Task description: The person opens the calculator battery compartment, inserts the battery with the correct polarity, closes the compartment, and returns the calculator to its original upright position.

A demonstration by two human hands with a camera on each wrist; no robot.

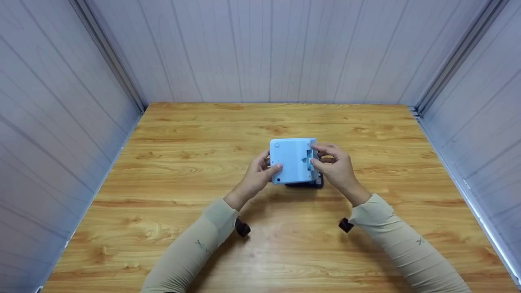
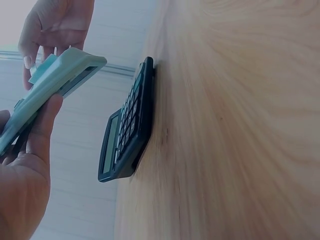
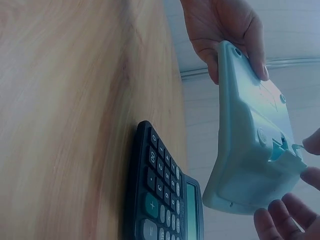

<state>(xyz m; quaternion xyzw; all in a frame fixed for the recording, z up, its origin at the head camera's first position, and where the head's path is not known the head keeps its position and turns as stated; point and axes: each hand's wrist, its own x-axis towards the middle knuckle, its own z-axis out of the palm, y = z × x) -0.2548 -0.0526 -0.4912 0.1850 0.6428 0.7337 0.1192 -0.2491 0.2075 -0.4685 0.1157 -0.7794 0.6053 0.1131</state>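
A light blue device (image 1: 291, 160) is held up with its back toward the head camera, a battery recess near its right edge. My left hand (image 1: 257, 175) grips its left side, thumb on the back. At the recess, my right hand (image 1: 336, 167) pinches a small light blue cover (image 3: 292, 162), which stands tilted out of the opening in the right wrist view. Whether the cover is fully detached cannot be told. A black calculator (image 2: 127, 122) with a raised display rests on the table beneath the device, mostly hidden in the head view.
The wooden table (image 1: 183, 162) is bounded by pale panel walls (image 1: 252, 49) at the back and both sides. Black wrist-camera parts (image 1: 243, 228) show below the left cuff and beside the right cuff.
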